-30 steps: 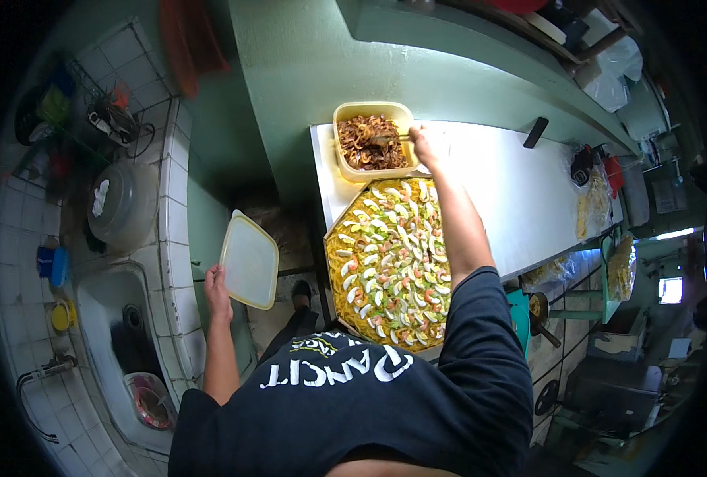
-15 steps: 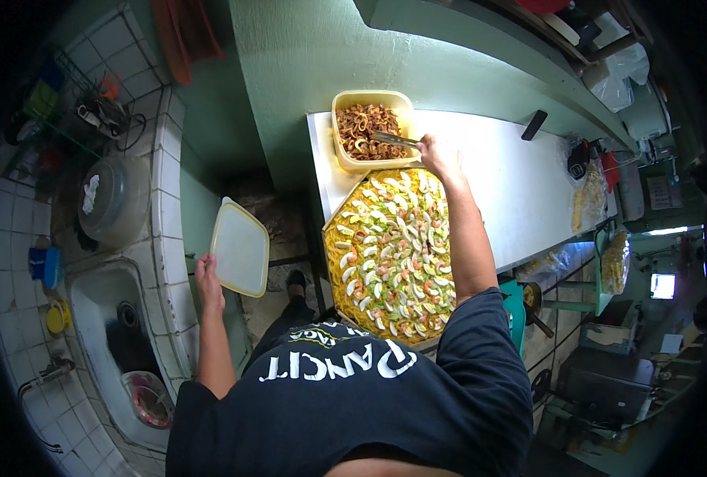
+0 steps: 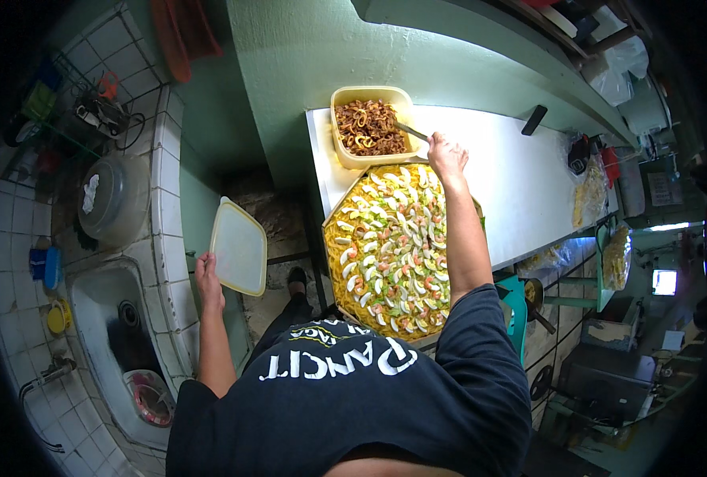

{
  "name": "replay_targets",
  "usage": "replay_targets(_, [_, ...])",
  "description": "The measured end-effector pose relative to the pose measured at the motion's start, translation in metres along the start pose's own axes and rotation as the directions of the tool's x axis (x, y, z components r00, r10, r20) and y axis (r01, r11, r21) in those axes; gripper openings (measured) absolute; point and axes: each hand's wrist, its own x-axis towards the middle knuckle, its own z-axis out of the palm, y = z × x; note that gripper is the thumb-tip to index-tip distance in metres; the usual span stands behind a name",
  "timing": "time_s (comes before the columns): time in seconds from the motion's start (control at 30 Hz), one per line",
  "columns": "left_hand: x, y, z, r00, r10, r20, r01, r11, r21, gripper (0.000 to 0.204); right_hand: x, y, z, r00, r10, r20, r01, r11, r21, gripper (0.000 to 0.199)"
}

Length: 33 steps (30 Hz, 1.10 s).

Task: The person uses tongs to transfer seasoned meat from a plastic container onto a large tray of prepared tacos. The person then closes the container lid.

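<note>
Near the noodle tray (image 3: 346,196), right fingers (image 3: 436,142) clasp a utensil (image 3: 414,133) slanting far-leftward into the tub (image 3: 353,161), while left fingers (image 3: 208,260) grip a lid (image 3: 240,248).

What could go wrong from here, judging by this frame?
The lid, held by one edge in the left hand, might slip and fall. The right hand has a metal utensil reaching into the plastic tub; a hard push could shift the tub, which sits near a corner of the white table.
</note>
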Motion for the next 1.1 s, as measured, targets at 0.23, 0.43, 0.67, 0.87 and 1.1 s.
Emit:
replay_targets(0.23, [-0.004, 0.001, 0.004, 1.0, 0.008, 0.018, -0.008, 1.0, 0.011, 0.027, -0.008, 0.003, -0.005, 0.997, 0.04, -0.066, -0.035, 0.997, 0.074, 0.029])
replay_targets(0.43, [0.001, -0.007, 0.006, 0.998, 0.032, 0.046, -0.033, 0.999, 0.016, 0.024, -0.045, 0.023, -0.042, 0.99, 0.134, -0.049, -0.119, 0.966, 0.231, 0.032])
replay_targets(0.67, [0.006, -0.003, 0.013, 0.996, 0.025, 0.081, -0.025, 1.0, -0.012, 0.022, -0.198, 0.152, -0.069, 0.894, 0.247, -0.374, -0.073, 0.903, 0.424, 0.017])
replay_targets(0.87, [0.008, 0.018, 0.027, 0.995, 0.043, 0.091, -0.046, 0.998, 0.036, 0.023, -0.325, 0.203, -0.04, 0.907, 0.402, -0.128, -0.316, 0.848, 0.425, 0.018])
replay_targets(1.1, [-0.001, 0.024, 0.051, 0.986, 0.074, 0.15, -0.081, 0.996, 0.04, 0.024, -0.353, 0.204, -0.016, 0.934, 0.352, -0.062, -0.315, 0.892, 0.323, 0.018])
